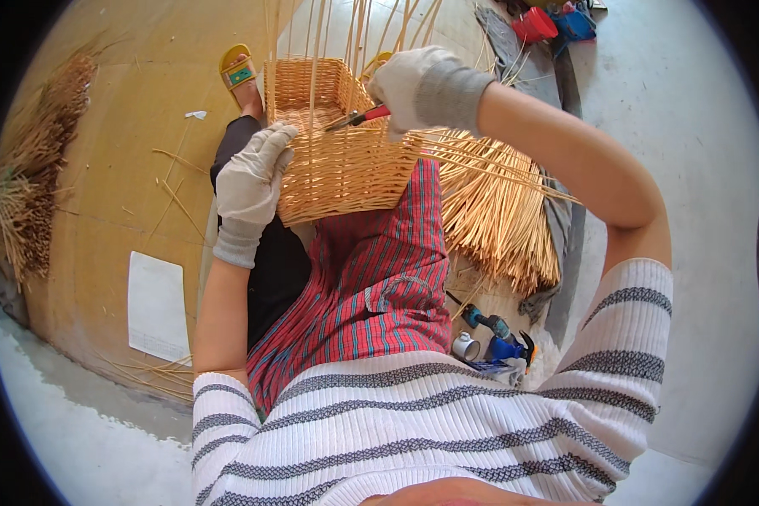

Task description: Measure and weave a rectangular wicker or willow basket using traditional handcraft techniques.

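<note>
A wicker basket (346, 173) of pale woven strands rests tilted on my lap, with long upright stakes rising from its far side. My left hand (257, 169), in a white knit glove, is closed on the basket's left wall near the rim. In my right hand (422, 88), also gloved, is a pair of red-handled pruning shears (358, 118). Their dark jaws point left at the near rim, beside an upright strand; whether they touch it I cannot tell. Most of the handles are hidden by my right hand.
A large bundle of cut wicker rods (506, 219) lies at my right. Near my right hip are a power drill (489, 322) and a white mug (465, 346). Brown stalks (46, 160) and a white sheet (158, 308) lie at left; a red bucket (534, 26) stands far right.
</note>
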Demonstrator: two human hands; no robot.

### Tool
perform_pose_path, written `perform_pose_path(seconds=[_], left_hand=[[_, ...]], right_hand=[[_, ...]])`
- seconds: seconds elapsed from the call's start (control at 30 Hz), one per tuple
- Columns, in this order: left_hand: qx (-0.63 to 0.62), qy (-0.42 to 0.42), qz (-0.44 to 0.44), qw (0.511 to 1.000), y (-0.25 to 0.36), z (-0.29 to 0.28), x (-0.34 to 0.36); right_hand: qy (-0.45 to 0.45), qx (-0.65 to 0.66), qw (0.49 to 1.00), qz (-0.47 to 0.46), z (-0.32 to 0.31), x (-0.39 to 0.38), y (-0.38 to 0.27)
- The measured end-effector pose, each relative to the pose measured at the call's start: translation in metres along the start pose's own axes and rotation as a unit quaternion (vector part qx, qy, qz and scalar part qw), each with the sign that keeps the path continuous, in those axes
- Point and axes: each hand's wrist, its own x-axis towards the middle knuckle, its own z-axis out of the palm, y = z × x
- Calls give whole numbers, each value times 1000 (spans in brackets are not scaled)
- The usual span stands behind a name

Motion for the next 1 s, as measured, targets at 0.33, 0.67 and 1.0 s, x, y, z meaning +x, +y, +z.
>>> perform_pose_path(seconds=[0.33, 0.67, 1.0], left_hand=[[301, -113, -53, 945, 41, 27, 1], [212, -188, -16, 959, 105, 80, 2], [216, -227, -79, 946, 106, 145, 61]], right_hand=[[116, 75, 989, 50, 29, -38, 59], [159, -152, 975, 34, 25, -33, 28], [254, -248, 935, 3, 33, 16, 11]])
